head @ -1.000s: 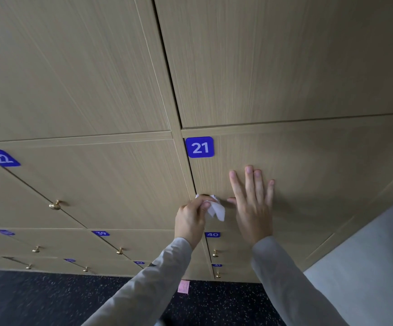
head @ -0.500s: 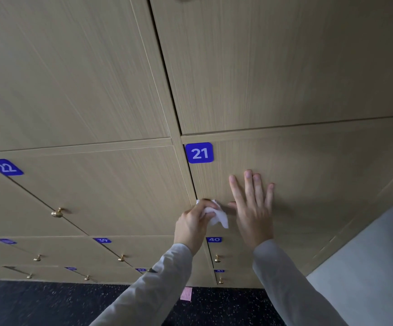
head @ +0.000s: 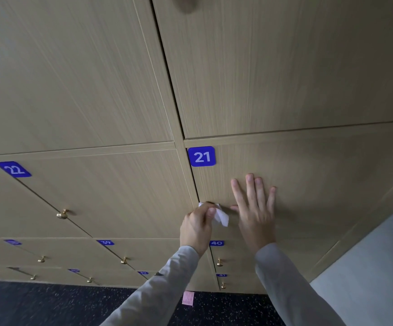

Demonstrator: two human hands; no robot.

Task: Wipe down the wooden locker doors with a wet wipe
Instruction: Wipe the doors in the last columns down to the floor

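In the head view, the right hand [head: 255, 217] lies flat with straight, spread fingers pressed on the wooden locker door [head: 320, 184] marked by the blue plate 21 [head: 201, 156], which sits at about 11 o'clock from that hand. At 9 o'clock from it, just beside its thumb, the left hand [head: 196, 228] has its fingers curled round a crumpled white wet wipe [head: 219, 214], held at that door's left edge. Far off at 9 o'clock is the blue plate 22 [head: 14, 169] with a brass knob [head: 62, 214] below it, and at 6 o'clock a pink note [head: 188, 298] lies on the dark speckled floor [head: 38, 304].
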